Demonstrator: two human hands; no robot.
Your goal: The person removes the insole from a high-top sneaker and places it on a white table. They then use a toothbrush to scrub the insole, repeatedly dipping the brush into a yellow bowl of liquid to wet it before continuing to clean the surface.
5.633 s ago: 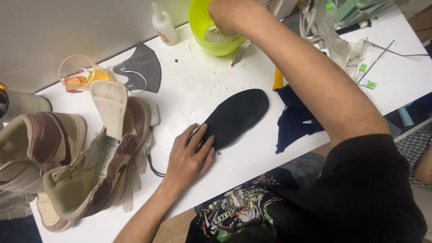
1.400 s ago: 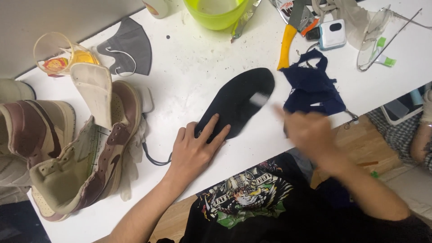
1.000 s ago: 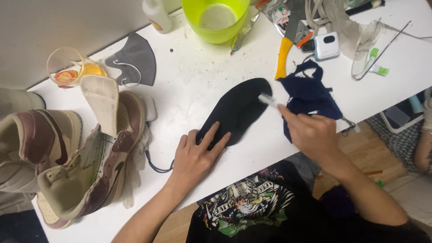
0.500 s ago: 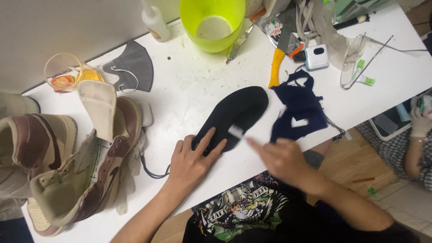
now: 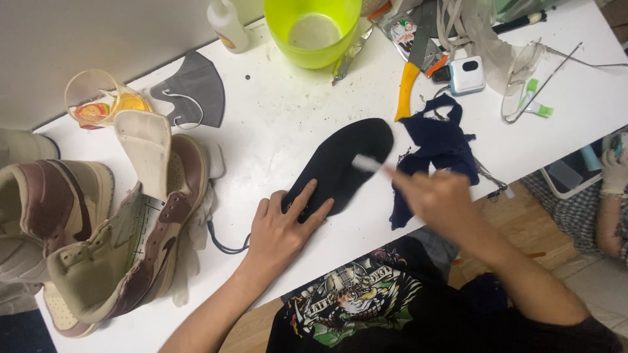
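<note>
Both hands work at a black insole (image 5: 340, 167) lying flat on the white table (image 5: 275, 124). The left hand (image 5: 281, 229) is spread open, fingers pressed on the insole's near end, pinning it down. The right hand (image 5: 435, 196), blurred, is closed around a thin white brush or stick (image 5: 367, 163) whose tip lies over the insole's far half; what the tool is cannot be told for certain.

At the table's far edge stands a lime-green plastic bowl (image 5: 313, 33), with a pale layer at its bottom. Beside it to the left is a white squeeze bottle (image 5: 227, 26), cut off at the top. A clear plastic cup (image 5: 98, 98) lies on its side near the wall, with orange and red scraps inside.

Just right of the insole lies a dark blue rag (image 5: 438, 147), partly under the right hand. Beyond it are a yellow-handled tool (image 5: 405, 91) and a small white box-shaped device (image 5: 466, 74). A grey face mask (image 5: 190, 88) rests left of the bowl. On the left, a cream and maroon high-top sneaker (image 5: 124, 242) lies open, tongue pulled up, with a second matching sneaker (image 5: 46, 202) behind it, cut off by the frame.

At the right edge another person's gloved hand (image 5: 615, 171) shows, mostly out of view.
</note>
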